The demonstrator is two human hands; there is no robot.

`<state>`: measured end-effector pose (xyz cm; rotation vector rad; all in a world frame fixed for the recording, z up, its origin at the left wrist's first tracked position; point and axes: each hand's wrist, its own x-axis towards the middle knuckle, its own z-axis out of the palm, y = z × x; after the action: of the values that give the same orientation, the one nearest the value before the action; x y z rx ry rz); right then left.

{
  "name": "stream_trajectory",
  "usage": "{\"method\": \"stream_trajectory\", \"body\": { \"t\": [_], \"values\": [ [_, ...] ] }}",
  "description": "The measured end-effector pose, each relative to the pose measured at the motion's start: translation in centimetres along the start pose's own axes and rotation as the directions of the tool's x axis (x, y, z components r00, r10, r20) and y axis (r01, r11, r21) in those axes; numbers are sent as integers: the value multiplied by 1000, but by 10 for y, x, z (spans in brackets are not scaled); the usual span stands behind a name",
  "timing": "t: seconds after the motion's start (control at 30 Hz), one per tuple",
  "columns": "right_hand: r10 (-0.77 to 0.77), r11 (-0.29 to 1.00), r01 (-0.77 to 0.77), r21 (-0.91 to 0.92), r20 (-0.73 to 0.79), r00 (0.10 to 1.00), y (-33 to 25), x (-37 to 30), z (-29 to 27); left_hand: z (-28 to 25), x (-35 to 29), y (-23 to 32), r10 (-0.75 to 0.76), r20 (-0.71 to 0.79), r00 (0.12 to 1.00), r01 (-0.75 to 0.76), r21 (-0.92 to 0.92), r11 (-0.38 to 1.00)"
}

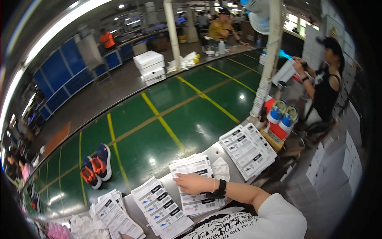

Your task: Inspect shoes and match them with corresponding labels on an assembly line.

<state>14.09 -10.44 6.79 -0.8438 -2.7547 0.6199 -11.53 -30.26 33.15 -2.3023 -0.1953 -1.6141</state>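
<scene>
Four stacks of printed label sheets (161, 207) already line the worktop (235, 174); the right hand (193, 183) lies open on the second-from-right stack, so handling looks unfinished. The left hand (126, 236) barely shows; I cannot tell its grip.

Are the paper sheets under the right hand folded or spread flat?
Spread flat: the top of the paper sheets shows its printed face around the right hand, with no fold visible.

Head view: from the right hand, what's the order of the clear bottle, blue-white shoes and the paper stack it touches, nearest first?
1. Paper stack: under the right hand.
2. Blue-white shoes: to its right.
3. Clear bottle: across the green surface.
</scene>
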Motion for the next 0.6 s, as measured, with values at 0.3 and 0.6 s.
{"method": "stream_trajectory", "body": {
  "t": [0.3,0.6],
  "values": [
    [108,988,-109,108,16,994,-2,1,-4,1,10,-83,26,76,997,24,-592,806],
    [107,984,-102,145,-28,994,1,-1,-6,-9,2,-128,37,131,991,100,-884,456]
  ]
}}
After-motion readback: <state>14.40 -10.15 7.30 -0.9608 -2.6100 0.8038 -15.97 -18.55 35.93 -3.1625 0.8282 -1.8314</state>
